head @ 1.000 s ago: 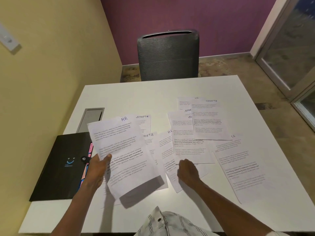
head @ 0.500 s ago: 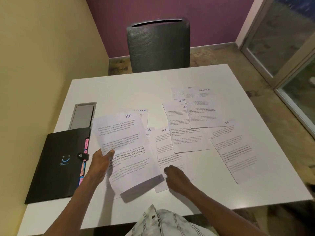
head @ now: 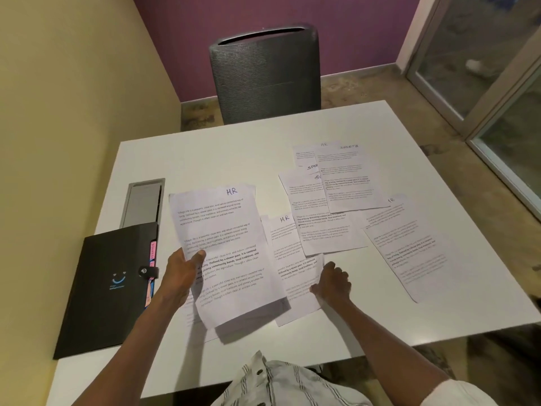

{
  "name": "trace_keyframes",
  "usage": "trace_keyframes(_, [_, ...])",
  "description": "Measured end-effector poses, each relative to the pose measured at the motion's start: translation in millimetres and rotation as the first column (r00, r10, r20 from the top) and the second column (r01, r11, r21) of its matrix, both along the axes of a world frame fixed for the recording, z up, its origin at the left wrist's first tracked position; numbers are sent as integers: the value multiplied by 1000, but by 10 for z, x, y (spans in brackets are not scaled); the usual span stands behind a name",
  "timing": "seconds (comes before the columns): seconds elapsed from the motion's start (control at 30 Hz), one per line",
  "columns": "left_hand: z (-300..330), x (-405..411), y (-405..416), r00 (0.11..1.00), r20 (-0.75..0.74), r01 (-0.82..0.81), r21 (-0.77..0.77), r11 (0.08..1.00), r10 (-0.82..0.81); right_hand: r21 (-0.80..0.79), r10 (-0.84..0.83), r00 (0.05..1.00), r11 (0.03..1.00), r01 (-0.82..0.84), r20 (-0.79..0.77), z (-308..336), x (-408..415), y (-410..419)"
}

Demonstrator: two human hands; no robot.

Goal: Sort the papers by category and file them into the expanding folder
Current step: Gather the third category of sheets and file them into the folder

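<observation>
table (head: 234, 153): white, papers scattered over near and right parts; grey hatch (head: 143, 202) at left edge
chair (head: 265, 73): dark mesh, tucked in at far side
folder (head: 108, 285): black expanding type, lying flat at left, strap snapped, coloured tabs peeking from right edge; looks unopened, nothing filed as far as I can tell
far stack (head: 341, 177): overlapping sheets, headed SPORTS and HR mixed, so not sorted
right sheet (head: 407, 244): alone, angled, heading partly readable, likely HR
HR sheet (head: 222, 250): lifted off table, tilted toward camera; more sheets under it, count unclear
second HR sheet (head: 292, 265): flat on table just right of lifted one
left hand (head: 181, 273): grips lifted HR sheet at its left edge, thumb on top
right hand (head: 332, 284): fingers curled at second HR sheet's right edge, seems to pinch it; grip not fully clear
progress: early; judgement — gathering HR pile, SPORTS untouched, filing all left
</observation>
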State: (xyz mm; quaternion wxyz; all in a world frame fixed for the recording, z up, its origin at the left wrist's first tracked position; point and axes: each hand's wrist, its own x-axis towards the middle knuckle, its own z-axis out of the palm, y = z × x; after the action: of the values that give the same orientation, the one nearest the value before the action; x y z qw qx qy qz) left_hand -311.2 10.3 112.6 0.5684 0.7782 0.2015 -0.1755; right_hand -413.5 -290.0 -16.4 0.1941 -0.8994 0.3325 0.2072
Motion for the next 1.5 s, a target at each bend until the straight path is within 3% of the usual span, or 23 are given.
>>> trace_keyframes(0.23, [35, 45, 180, 999, 38, 23, -7, 1000, -23, 245, -92, 967, 969, 32, 239, 122, -16, 89])
trace_keyframes(0.53, [139, 147, 280, 998, 60, 26, -72, 997, -22, 295, -179, 821, 956, 14, 542, 628, 126, 381])
trace_keyframes(0.8, [235, 170, 317, 986, 165, 49, -107, 993, -31, 311, -305, 679, 943, 117, 668, 1378, 201, 386])
trace_keyframes(0.97, [237, 197, 254, 983, 167, 95, -92, 991, -79, 434, -433, 624, 886, 162, 651, 1776, 210, 399])
trace_keyframes(1.1, [232, 186, 89, 987, 147, 94, -156, 983, -71, 697, -626, 604, 700, 156, 493, 1877, 159, 417])
trace_keyframes(1.23, [310, 129, -170, 997, 72, 60, -266, 962, -42, 810, -640, 681, 575, 117, 356, 1783, 145, 425])
trace_keyframes(1.4, [368, 18, -493, 988, 109, 142, -333, 932, -112, 681, -396, 872, 724, 104, 288, 1680, 121, 169])
trace_keyframes(1.5, [323, -27, -658, 982, 104, 186, -346, 920, -159, 616, -275, 914, 787, 36, 297, 1724, 176, -119])
